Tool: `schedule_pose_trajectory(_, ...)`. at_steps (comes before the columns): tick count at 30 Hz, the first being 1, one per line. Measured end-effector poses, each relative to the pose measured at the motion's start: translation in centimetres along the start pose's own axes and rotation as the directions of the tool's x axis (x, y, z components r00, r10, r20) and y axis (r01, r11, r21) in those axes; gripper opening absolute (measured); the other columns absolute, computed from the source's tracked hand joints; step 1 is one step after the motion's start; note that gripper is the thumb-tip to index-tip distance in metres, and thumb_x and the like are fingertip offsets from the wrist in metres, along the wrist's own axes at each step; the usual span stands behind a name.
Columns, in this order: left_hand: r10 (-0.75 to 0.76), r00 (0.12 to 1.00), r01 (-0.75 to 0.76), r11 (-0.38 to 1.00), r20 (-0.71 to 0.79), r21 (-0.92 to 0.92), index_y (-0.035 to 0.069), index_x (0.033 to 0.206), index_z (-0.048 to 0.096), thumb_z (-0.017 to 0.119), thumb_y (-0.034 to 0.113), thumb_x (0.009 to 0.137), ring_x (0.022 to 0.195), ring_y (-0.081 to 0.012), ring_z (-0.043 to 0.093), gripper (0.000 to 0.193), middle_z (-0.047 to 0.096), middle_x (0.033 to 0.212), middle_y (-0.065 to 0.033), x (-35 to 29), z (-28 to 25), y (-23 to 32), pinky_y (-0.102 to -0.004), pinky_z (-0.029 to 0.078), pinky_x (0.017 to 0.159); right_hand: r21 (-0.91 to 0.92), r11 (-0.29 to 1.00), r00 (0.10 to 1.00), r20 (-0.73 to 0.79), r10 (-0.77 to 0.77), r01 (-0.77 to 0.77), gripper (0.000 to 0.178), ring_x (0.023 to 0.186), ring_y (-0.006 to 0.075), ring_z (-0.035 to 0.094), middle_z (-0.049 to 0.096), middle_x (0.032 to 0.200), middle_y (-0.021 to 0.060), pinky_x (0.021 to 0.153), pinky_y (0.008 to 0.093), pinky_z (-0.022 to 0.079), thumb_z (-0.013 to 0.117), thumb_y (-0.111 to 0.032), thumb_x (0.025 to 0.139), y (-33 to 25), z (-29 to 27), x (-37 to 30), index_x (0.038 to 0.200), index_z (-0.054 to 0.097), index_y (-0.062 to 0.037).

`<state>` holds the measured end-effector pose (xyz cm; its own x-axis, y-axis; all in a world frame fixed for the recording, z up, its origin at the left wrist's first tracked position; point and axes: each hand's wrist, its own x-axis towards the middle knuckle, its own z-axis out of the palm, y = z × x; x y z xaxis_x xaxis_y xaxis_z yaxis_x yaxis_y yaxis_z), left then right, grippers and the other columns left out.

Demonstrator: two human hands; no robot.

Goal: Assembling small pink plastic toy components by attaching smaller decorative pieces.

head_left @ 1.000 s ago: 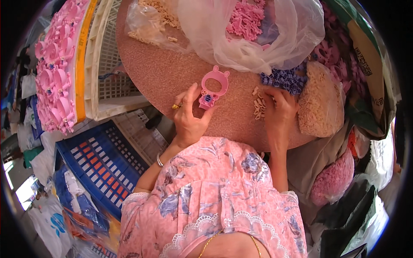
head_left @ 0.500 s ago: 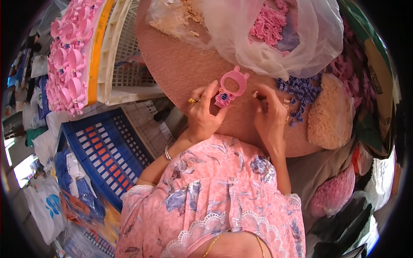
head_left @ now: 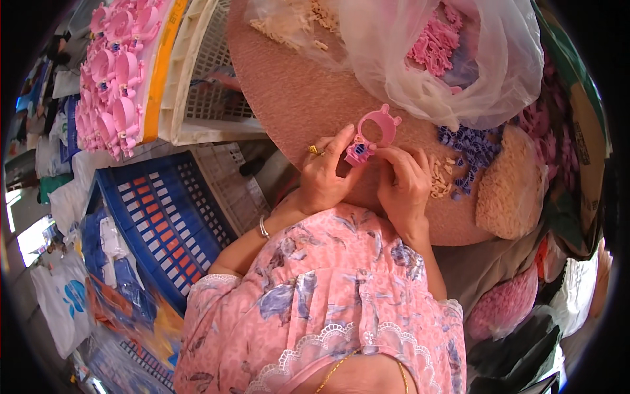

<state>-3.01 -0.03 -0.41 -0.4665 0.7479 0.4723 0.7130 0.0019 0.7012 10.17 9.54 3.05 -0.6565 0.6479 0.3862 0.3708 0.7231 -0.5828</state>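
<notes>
Between the thumb and forefinger of my left hand is a pink plastic figure frame, an open ring with two ear-like knobs at the top. A small dark-blue part sits on its lower section. My right hand is closed in a pinch, its fingertips against the figure's lower right side; whatever is between them is hidden. Close beside that hand lie loose small cream pieces and a heap of blue striped pieces on the round brownish-pink tabletop.
A clear plastic bag holds small pink parts. Farther right lies a bag of tiny cream pieces. At left, similar pink figures crowd a yellow-edged tray, beside a white crate and a blue basket.
My right hand has moved left to the pink figure, its fingertips now against it. A small cream piece visible at those fingertips before is now out of sight. The whole view has shifted slightly.
</notes>
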Motion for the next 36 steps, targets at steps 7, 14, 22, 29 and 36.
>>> schedule_pose_trajectory(7, 0.035, 0.997, -0.031, 0.998, -0.064, 0.056, -0.001, 0.129, 0.055, 0.082, 0.003, 0.067, 0.098, -0.0269, 0.068, 0.068, 0.071, 0.110, -0.0144, -0.5, 0.2, 0.2, -0.0340, 0.054, 0.084, -0.073, 0.997, 1.000, -0.009, -0.021, 0.020, 0.022, 0.084, 0.0231, 0.062, 0.069, 0.090, 0.0033, 0.078, 0.0362, 0.042, 0.069, 0.004, 0.072, -0.8, -0.6, 0.5, 0.089, 0.070, -0.0109)
schedule_pose_trajectory(14, 0.130, 0.991, -0.128, 0.990, -0.034, 0.059, -0.010, 0.132, 0.050, 0.082, 0.002, 0.071, 0.093, -0.0282, 0.068, 0.070, 0.070, 0.108, -0.0184, 0.2, -1.0, 0.7, -0.0347, 0.054, 0.080, -0.028, 0.999, 0.999, -0.011, -0.032, 0.032, 0.024, 0.084, 0.0226, 0.061, 0.068, 0.091, 0.0027, 0.077, 0.0357, 0.042, 0.070, 0.005, 0.072, -1.5, -0.8, 0.4, 0.092, 0.068, -0.0085)
schedule_pose_trajectory(22, 0.221, 0.975, -0.219, 0.972, -0.005, 0.088, -0.014, 0.132, 0.048, 0.082, 0.001, 0.072, 0.084, -0.0252, 0.067, 0.070, 0.070, 0.106, -0.0188, 0.4, -1.4, 1.0, -0.0327, 0.055, 0.075, -0.095, 0.995, 0.994, 0.104, -0.018, 0.028, 0.048, 0.082, 0.0239, 0.061, 0.066, 0.082, 0.0035, 0.079, 0.0384, 0.041, 0.067, 0.006, 0.073, -2.6, -2.4, 1.7, 0.118, 0.056, -0.0066)
schedule_pose_trajectory(29, 0.273, 0.962, -0.272, 0.957, 0.008, 0.096, -0.013, 0.126, 0.053, 0.082, 0.003, 0.073, 0.085, -0.0258, 0.068, 0.063, 0.070, 0.105, -0.0194, 0.6, -1.4, 1.2, -0.0318, 0.056, 0.071, -0.164, 0.986, 0.981, 0.196, -0.008, 0.041, 0.050, 0.083, 0.0237, 0.060, 0.066, 0.082, 0.0041, 0.080, 0.0383, 0.040, 0.066, 0.006, 0.075, -3.0, -2.6, 2.4, 0.122, 0.056, -0.0060)
schedule_pose_trajectory(36, -0.008, 0.996, 0.000, 0.996, -0.091, -0.086, -0.009, 0.132, 0.049, 0.086, 0.006, 0.070, 0.099, -0.0293, 0.070, 0.074, 0.070, 0.105, -0.0221, 0.0, -1.2, 0.8, -0.0344, 0.057, 0.083, 0.016, 0.998, 0.998, -0.028, -0.064, 0.064, 0.051, 0.085, 0.0195, 0.060, 0.065, 0.098, 0.0068, 0.078, 0.0320, 0.045, 0.077, -0.002, 0.074, -1.0, -2.3, 1.9, 0.120, 0.057, -0.0037)
